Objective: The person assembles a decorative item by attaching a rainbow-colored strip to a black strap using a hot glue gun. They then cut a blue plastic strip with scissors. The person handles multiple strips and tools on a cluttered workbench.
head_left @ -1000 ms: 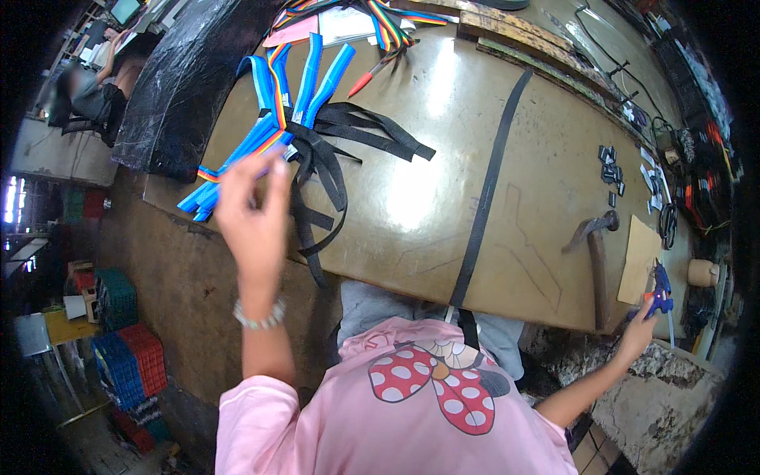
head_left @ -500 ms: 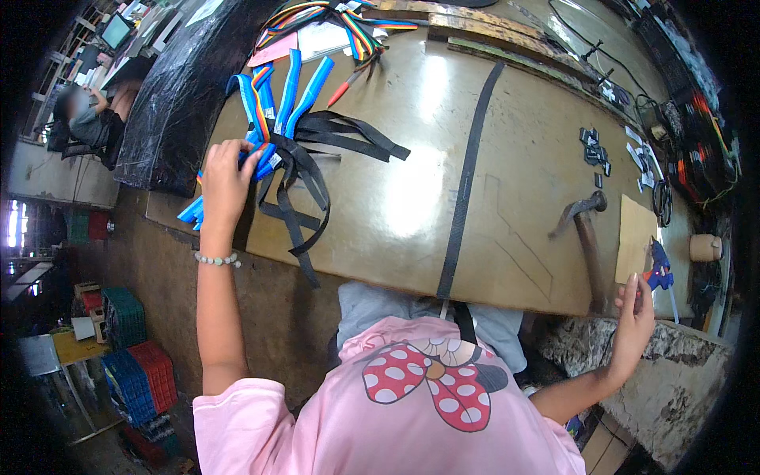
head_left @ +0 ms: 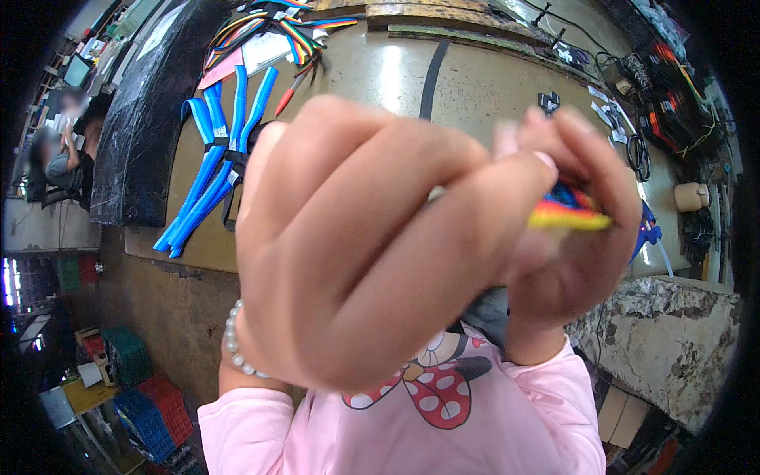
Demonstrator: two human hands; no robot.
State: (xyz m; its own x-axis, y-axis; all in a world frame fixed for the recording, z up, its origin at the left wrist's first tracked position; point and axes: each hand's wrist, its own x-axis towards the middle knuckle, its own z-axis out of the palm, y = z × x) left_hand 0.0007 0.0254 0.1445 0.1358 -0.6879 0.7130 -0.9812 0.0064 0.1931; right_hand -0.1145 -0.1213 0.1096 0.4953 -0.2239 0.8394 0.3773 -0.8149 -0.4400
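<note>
Both hands are raised together close to the camera, above the table's front part. My left hand point(head_left: 356, 229), with a beaded bracelet at its wrist, is closed, thumb and forefinger pressed on a rainbow-striped strap point(head_left: 568, 217). Only a short yellow, red and blue piece of that strap shows between the hands. My right hand point(head_left: 594, 198) curls around the same piece, its fingers bent and blurred by motion. Left of them, a bundle of blue straps point(head_left: 202, 194) lies on the table, bound with black bands. My left hand hides the table's middle.
More rainbow straps point(head_left: 297, 41) and a red pen-like tool point(head_left: 286, 100) lie at the back left. Black buckles point(head_left: 549, 101) sit toward the back right. A blue glue gun point(head_left: 647, 229) is partly hidden behind my right hand. Wooden planks point(head_left: 443, 17) run along the far edge.
My left hand has left the blue bundle and come up toward the camera with the rainbow strap. My right hand has moved from beside the glue gun to meet it. The view has shifted.
</note>
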